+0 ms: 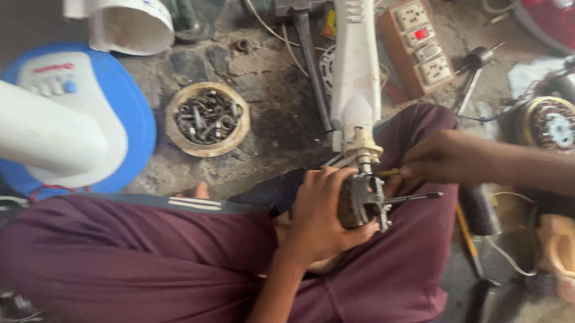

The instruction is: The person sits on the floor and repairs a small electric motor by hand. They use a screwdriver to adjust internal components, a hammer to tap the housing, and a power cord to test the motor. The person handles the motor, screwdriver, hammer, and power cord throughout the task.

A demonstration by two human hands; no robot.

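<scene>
Head view shows the person's left hand (318, 214) wrapped tightly around a small dark metal motor block (360, 200) held over the lap in maroon trousers (144, 262), with a thin steel shaft (413, 197) sticking out of the block to the right of the grip. Above that grip the block joins a long white plastic appliance body (355, 63) reaching away across the floor. The right hand (443, 157), just right of the block, pinches a slim yellow-handled screwdriver (390, 172) whose tip meets the block's top; well left of both hands sits a round bowl of dark metal screws (207, 118).
</scene>
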